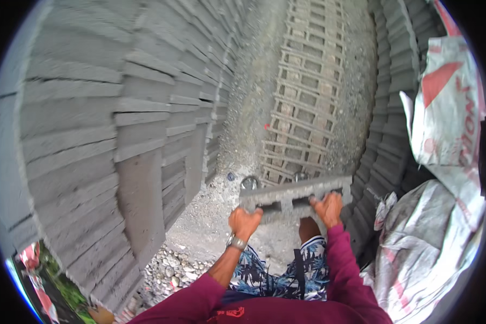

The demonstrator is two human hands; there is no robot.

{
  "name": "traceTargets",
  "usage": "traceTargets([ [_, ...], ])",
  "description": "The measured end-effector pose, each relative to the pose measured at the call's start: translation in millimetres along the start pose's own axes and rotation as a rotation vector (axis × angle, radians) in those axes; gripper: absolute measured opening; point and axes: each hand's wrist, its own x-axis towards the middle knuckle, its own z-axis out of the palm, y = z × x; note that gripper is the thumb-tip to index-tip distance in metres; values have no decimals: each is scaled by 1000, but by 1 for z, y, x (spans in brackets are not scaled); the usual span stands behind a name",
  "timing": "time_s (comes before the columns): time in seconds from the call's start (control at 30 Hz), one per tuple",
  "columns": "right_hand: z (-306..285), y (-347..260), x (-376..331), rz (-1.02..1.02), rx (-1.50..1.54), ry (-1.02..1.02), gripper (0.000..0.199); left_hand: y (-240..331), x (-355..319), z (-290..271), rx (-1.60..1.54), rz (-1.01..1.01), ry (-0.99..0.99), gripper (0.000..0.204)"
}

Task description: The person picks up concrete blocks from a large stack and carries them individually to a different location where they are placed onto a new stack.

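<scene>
Both my hands are clasped on a hollow concrete block (295, 192), left hand (245, 222) at its left end, right hand (327, 209) toward the right; finger placement underneath unclear. It's held out in front of me, between the left block stack (146, 119) and the right block stack (389, 108). Likely heavy, rigid, gritty rather than slippery, corners apt to chip. Best hold: both ends, near the hollows. Grey, rough, long, dark openings facing me, right end slightly farther.
</scene>
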Motion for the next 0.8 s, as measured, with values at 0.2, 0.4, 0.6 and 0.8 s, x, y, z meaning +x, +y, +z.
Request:
traceTargets([
  [0.2,-211,-85,-165,-223,104,192,53,4,-189,-216,-138,20,121,50],
  [0.4,-366,-165,-255,-701,299,650,51,-6,-330,-376,-480,166,455,44],
  [0.6,-481,-294,-336,-1064,178,715,34,-59,-397,-440,-868,172,934,43],
  [0.8,-477,-431,-395,-1375,322,835,41,-139,-367,-499,-1036,174,1170,44],
])
